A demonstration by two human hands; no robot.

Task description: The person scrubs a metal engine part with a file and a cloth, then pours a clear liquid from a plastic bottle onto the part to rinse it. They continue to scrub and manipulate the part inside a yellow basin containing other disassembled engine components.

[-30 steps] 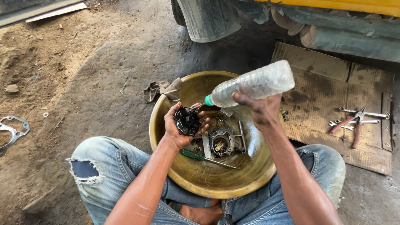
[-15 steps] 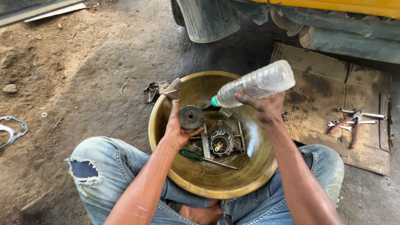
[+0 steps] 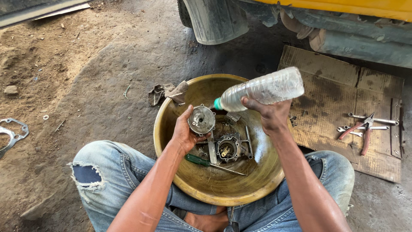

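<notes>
My left hand [image 3: 185, 133] holds a round metal engine part [image 3: 201, 120] over a wide brass-coloured basin [image 3: 180, 101] between my knees. My right hand [image 3: 271, 115] grips a clear plastic bottle [image 3: 262, 89], tipped almost level, its green neck pointing at the round part. In the basin lie a larger dark round housing [image 3: 228, 147], a green-handled screwdriver [image 3: 206, 163], a flat metal strip [image 3: 212, 148] and a few small metal pieces.
A dirty rag [image 3: 168, 93] lies by the basin's far left rim. Red-handled pliers [image 3: 359, 129] and spanners [image 3: 370, 119] rest on cardboard [image 3: 326, 94] at right. A vehicle's wheel [image 3: 214, 19] and yellow body are beyond. A metal gasket [image 3: 12, 133] lies at left.
My left hand has turned the round part over, so its pale metal face shows instead of the dark side. The bottle has dropped slightly and stays aimed at it.
</notes>
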